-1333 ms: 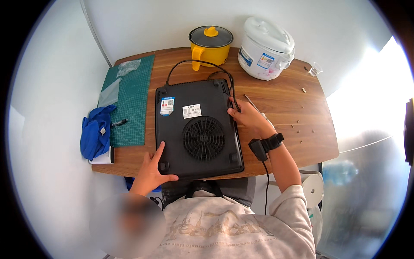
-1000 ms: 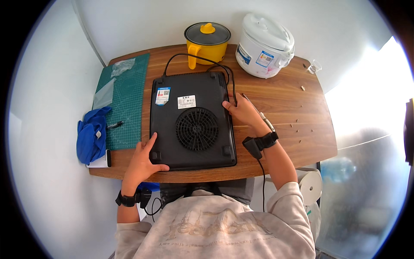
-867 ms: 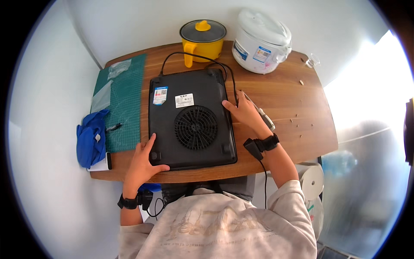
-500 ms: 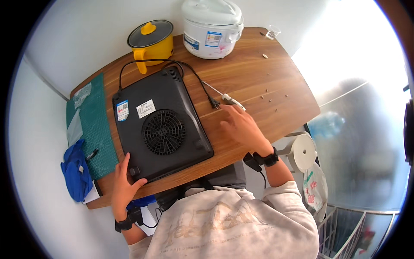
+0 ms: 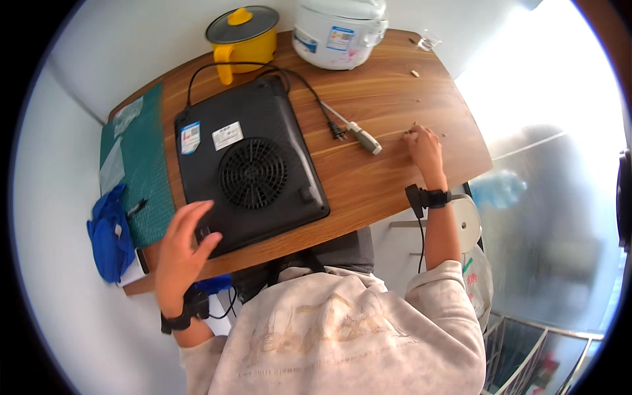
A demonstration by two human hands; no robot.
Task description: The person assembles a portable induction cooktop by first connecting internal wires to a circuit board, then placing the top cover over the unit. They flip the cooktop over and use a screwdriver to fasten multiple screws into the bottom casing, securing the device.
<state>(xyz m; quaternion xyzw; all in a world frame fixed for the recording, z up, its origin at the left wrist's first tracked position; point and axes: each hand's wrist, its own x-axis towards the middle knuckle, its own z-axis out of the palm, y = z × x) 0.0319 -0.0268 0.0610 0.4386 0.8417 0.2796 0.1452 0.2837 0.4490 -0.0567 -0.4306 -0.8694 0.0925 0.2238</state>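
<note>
An induction cooker lies upside down on the table, its round black fan grille and two labels facing up. Over its near left corner is my left hand, thumb and fingers apart, holding nothing. My right hand is low over the right part of the tabletop, fingertips drawn together; whatever they pinch is too small or hidden. Tiny screw-like bits lie near those fingers. Between the cooker and my right hand rests a screwdriver with a grey-and-white handle, beside the cooker's black plug.
A yellow pot with a glass lid and a white rice cooker stand at the back. On the left are a green cutting mat and a blue cloth item. A small clear cup sits at the far right corner.
My right hand has left the screwdriver and plug and moved right to the small bits. My left hand has lifted off the cooker's corner. The whole view has shifted slightly.
</note>
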